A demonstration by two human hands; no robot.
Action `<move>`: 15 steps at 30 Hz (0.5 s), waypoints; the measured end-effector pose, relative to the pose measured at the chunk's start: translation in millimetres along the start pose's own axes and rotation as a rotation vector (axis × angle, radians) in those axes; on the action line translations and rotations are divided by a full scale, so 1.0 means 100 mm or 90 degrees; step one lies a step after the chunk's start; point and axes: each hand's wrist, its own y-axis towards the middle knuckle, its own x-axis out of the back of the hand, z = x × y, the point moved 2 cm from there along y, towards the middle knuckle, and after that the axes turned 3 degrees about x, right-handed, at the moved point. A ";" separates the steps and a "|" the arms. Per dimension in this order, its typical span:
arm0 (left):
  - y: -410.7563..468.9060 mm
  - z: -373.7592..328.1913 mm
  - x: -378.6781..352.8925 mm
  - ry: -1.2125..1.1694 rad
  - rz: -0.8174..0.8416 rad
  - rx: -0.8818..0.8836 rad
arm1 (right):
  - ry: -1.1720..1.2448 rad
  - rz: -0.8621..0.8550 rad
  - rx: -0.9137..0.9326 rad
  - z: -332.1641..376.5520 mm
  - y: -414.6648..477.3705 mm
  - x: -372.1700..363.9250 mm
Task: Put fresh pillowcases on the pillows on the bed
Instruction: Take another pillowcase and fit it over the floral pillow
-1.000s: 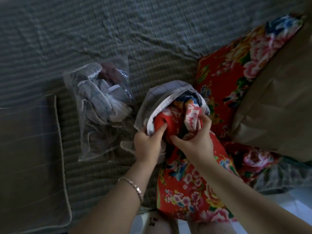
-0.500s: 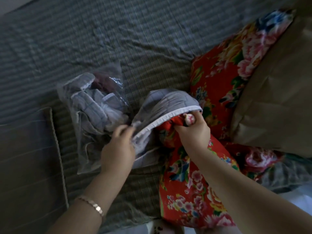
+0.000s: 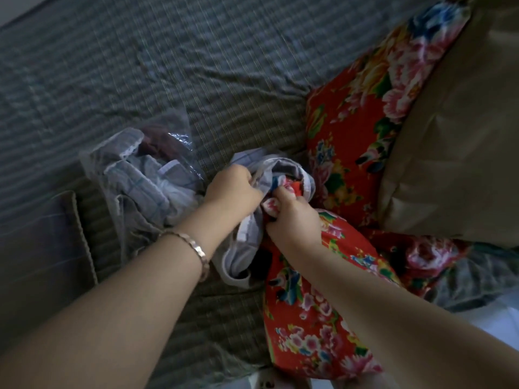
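A red floral pillow (image 3: 317,310) lies along the bed's near edge, its far corner bunched up. My right hand (image 3: 292,217) grips that bunched corner. A grey checked pillowcase (image 3: 247,242) with a white hem hangs crumpled around the corner, its mouth partly over the red fabric. My left hand (image 3: 233,189) grips the pillowcase's edge just left of my right hand. A second red floral pillow (image 3: 362,113) leans at the right, against a tan pillow (image 3: 455,141).
A clear plastic bag (image 3: 146,178) of folded grey checked linen lies to the left of my hands. A grey cased pillow with piped edge (image 3: 42,248) sits at the far left. The striped green-grey bedsheet (image 3: 196,66) spreads beyond. White floor (image 3: 497,324) shows lower right.
My left hand has moved right from beside the plastic bag and now grips the pillowcase next to my right hand. The pillowcase has bunched up around the pillow's corner.
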 end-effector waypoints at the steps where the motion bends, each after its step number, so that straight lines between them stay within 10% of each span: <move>1: 0.03 -0.02 0.03 -0.077 0.031 0.019 | -0.017 0.018 0.008 0.02 0.02 -0.04; 5: -0.04 -0.09 0.15 -0.713 0.153 0.131 | -0.109 0.116 0.042 0.10 0.19 -0.24; 7: -0.07 0.01 0.17 -0.797 0.198 0.166 | -0.168 0.178 0.067 0.18 0.25 -0.37; 9: -0.01 0.10 0.19 -0.642 0.211 0.177 | -0.165 0.206 0.078 0.18 0.31 -0.46; 12: 0.28 0.16 0.25 -0.025 0.180 0.014 | -0.094 0.216 0.109 0.09 0.30 -0.50; 15: 0.56 0.14 0.30 0.132 0.116 -0.011 | -0.030 0.160 0.166 -0.14 0.11 -0.44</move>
